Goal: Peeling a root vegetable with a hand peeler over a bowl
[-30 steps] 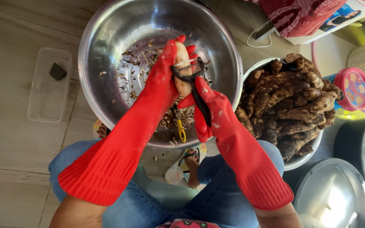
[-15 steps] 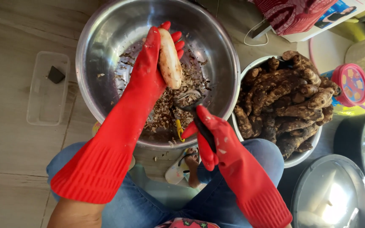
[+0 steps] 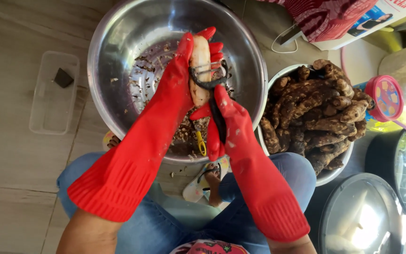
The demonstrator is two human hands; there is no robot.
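A bowl of unpeeled roots [image 3: 316, 117] sits beside the steel basin [image 3: 118, 51].

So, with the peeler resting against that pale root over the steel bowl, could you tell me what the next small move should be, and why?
Probably draw the peeler down the root toward the right hand: its blade sits against the root near the upper end, the left hand grips it, and the steel bowl below catches peelings.

Glossy red rubber gloves [image 3: 165, 122] are gleaming, speckled with grit. The steel bowl [image 3: 118, 56] is shining, smooth and polished. The peeled root [image 3: 199, 70] is looking pale and moist; the unpeeled roots [image 3: 316, 113] are looking rough, brown and matt.
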